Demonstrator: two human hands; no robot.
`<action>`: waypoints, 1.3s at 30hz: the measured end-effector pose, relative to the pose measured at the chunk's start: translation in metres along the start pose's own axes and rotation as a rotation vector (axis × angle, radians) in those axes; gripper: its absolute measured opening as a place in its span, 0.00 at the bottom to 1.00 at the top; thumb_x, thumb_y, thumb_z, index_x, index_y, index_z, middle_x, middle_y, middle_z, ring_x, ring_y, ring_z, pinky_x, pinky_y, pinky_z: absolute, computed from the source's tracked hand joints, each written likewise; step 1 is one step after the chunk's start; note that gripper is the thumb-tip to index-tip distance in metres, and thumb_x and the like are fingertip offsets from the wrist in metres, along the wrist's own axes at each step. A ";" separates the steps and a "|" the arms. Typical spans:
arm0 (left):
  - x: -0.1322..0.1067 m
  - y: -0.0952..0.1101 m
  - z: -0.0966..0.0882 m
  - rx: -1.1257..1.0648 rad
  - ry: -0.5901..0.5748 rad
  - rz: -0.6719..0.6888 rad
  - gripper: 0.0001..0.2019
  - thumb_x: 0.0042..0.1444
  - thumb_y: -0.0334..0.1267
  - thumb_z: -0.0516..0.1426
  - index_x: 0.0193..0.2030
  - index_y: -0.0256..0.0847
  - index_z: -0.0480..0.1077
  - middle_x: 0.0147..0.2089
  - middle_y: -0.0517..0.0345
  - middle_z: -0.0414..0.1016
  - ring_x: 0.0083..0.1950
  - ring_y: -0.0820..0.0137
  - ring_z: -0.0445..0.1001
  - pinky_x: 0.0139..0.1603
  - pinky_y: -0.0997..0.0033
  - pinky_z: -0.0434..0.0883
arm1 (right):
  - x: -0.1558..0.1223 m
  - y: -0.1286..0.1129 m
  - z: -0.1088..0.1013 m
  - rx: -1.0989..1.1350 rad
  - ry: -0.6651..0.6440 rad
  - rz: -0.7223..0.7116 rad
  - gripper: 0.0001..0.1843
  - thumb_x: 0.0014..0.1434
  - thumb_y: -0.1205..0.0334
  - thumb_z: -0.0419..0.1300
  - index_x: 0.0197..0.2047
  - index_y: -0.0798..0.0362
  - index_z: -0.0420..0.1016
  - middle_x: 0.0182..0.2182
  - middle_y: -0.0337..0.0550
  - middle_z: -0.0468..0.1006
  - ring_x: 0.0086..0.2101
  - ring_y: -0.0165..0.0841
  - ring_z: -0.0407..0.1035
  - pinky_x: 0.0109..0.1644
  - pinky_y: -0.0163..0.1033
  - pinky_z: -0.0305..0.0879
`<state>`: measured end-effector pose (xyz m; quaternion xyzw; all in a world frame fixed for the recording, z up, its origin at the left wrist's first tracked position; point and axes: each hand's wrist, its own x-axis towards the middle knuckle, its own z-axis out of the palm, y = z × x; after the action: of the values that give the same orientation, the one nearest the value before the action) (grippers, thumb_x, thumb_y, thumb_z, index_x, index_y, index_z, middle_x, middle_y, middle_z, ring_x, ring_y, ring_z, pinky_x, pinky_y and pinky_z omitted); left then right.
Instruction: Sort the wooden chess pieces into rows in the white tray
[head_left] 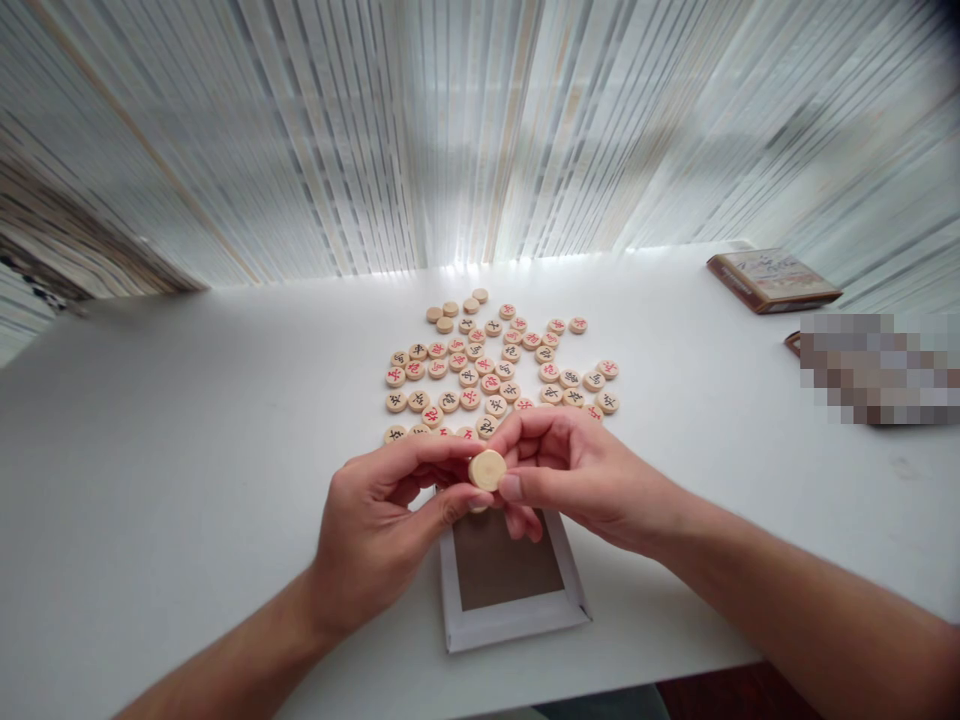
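My left hand (pixel 375 525) and my right hand (pixel 574 470) meet over the near middle of the white table (pixel 187 450). Together they pinch one round wooden game piece (pixel 487 469), its blank face toward me, with thumbs and fingertips closed on its rim. Just beyond the hands lie several more wooden discs (pixel 499 365) marked with red or black characters, spread flat on the table. Under the hands sits a shallow white box tray (pixel 510 625) with a brown inside.
A brown box lid (pixel 772 280) lies at the far right of the table. A blurred patch (pixel 877 365) covers something near the right edge. Striped curtains (pixel 480 130) hang behind the table. The table's near edge runs just below the tray.
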<state>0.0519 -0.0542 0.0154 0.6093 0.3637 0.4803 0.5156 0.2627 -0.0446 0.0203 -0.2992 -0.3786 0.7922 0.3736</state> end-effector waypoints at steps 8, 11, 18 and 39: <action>0.000 -0.001 0.000 0.060 -0.045 0.080 0.12 0.59 0.31 0.73 0.49 0.45 0.86 0.40 0.56 0.88 0.38 0.69 0.86 0.42 0.76 0.84 | -0.001 0.001 0.002 -0.030 0.031 0.020 0.20 0.47 0.61 0.85 0.33 0.56 0.79 0.21 0.37 0.82 0.21 0.27 0.74 0.27 0.30 0.74; 0.000 -0.002 -0.001 0.070 -0.054 0.091 0.12 0.59 0.32 0.73 0.50 0.45 0.86 0.40 0.56 0.88 0.38 0.69 0.86 0.42 0.75 0.84 | -0.002 -0.001 0.004 -0.034 0.034 0.015 0.20 0.47 0.60 0.85 0.33 0.56 0.79 0.21 0.37 0.81 0.21 0.27 0.74 0.27 0.30 0.74; -0.002 -0.005 -0.002 0.085 -0.067 0.115 0.14 0.59 0.29 0.73 0.51 0.46 0.86 0.41 0.56 0.87 0.39 0.70 0.85 0.43 0.76 0.83 | -0.003 -0.003 0.004 -0.045 0.018 -0.019 0.20 0.48 0.57 0.84 0.32 0.56 0.79 0.22 0.38 0.81 0.22 0.27 0.74 0.28 0.31 0.73; 0.009 -0.008 -0.005 -0.227 0.027 -0.221 0.10 0.55 0.32 0.76 0.44 0.41 0.87 0.42 0.53 0.90 0.42 0.68 0.89 0.46 0.77 0.85 | -0.002 0.005 -0.002 -0.991 0.224 -0.854 0.11 0.65 0.66 0.72 0.50 0.49 0.90 0.38 0.47 0.88 0.29 0.32 0.80 0.34 0.36 0.79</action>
<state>0.0503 -0.0424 0.0101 0.4967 0.3787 0.4670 0.6259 0.2633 -0.0483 0.0155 -0.3400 -0.7422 0.2709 0.5101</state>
